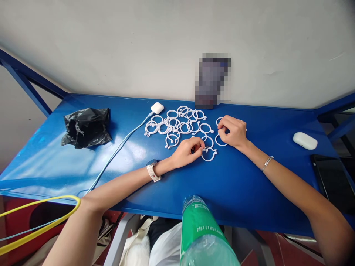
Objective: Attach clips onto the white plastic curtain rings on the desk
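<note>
Several white plastic rings [177, 125] lie spread on the blue table [238, 184], toward its back middle. My left hand [187, 151], with a watch on the wrist, pinches the edge of one white ring [208, 155] lying flat on the table. My right hand [233, 131], with a bracelet on the wrist, rests over two more rings [220, 140] at the right of the group, its fingers curled on one of them. Whether that ring is lifted off the table I cannot tell.
A crumpled black plastic bag [86, 126] sits at the left. A white charger [157, 108] with a light cable [116, 151] runs to the front left edge. A white earbud case [304, 140] and a dark tablet [332, 181] lie at the right. A green bottle [201, 232] stands in front, below the table edge.
</note>
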The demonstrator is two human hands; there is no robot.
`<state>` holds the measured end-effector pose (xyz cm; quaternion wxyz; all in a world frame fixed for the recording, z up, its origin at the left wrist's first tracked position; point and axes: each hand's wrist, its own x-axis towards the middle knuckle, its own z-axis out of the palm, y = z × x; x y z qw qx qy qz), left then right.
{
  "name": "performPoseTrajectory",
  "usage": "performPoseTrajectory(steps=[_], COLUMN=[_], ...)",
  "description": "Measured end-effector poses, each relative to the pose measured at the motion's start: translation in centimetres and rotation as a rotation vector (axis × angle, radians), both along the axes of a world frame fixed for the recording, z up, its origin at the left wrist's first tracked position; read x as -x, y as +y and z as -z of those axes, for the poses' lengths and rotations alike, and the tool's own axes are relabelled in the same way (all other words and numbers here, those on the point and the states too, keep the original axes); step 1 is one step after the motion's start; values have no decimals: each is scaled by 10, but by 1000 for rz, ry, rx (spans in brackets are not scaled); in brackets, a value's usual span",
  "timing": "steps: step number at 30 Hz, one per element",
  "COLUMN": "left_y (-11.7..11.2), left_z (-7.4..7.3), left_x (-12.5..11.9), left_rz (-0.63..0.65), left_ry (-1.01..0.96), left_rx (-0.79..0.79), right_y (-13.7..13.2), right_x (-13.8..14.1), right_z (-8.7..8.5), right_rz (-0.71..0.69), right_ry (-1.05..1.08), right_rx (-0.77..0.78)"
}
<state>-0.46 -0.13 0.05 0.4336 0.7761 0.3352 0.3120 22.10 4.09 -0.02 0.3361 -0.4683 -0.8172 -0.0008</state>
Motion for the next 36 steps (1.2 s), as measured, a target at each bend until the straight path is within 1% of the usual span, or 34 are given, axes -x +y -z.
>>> performPoseTrajectory(steps=[4, 7, 10, 12, 19, 25, 30, 36], left_y=[0, 0, 0, 0, 0, 0, 0, 0], left_z=[-1, -1, -1, -1, 0, -1, -1, -1], left_x=[0, 0, 0, 0, 0, 0, 0, 0], left_rz=[2, 3, 6, 8, 9, 6, 3, 6], left_ry=[-4, 8, 9, 3, 2, 16, 17, 24], left_rx=[-1, 8, 5, 3, 0, -2, -13, -22], right_y=[-7, -7, -4, -2, -1, 0, 0, -4], right_x=[7, 10, 8, 7, 6, 6, 7, 12], right_z=[-1, -2, -1, 1, 3, 4, 3, -1], right_rz=[-77, -118, -152, -176, -269, -351, -348, -277], right_ry=[-218, -270, -229, -208, -134, -36, 109, 240], right_rx=[-25, 47, 131, 153, 194, 182, 189, 215])
